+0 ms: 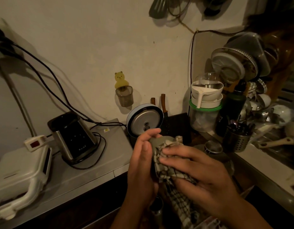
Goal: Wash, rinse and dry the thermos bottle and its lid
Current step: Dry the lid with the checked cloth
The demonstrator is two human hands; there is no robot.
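I am holding the olive-green thermos lid [157, 140] at chest height, over the counter corner. My left hand [143, 159] grips it from the left with its fingers curled over the top edge. My right hand [194, 169] clutches a checked cloth [166, 172] and presses it against the lid's right side. The cloth covers most of the lid and hangs down between my forearms. Below my hands a dark metal cylinder [157, 208], apparently the thermos bottle, stands upright with its mouth open. It is dim and partly hidden by my left wrist.
A black blender base [75, 138], a white appliance [19, 177] and cables sit on the grey counter [100, 164] at left. A round cooker lid [145, 121] leans by the wall. Right of it are stacked containers [206, 100], a cutlery holder [238, 139], a strainer [213, 146] and a crowded dish rack [266, 113].
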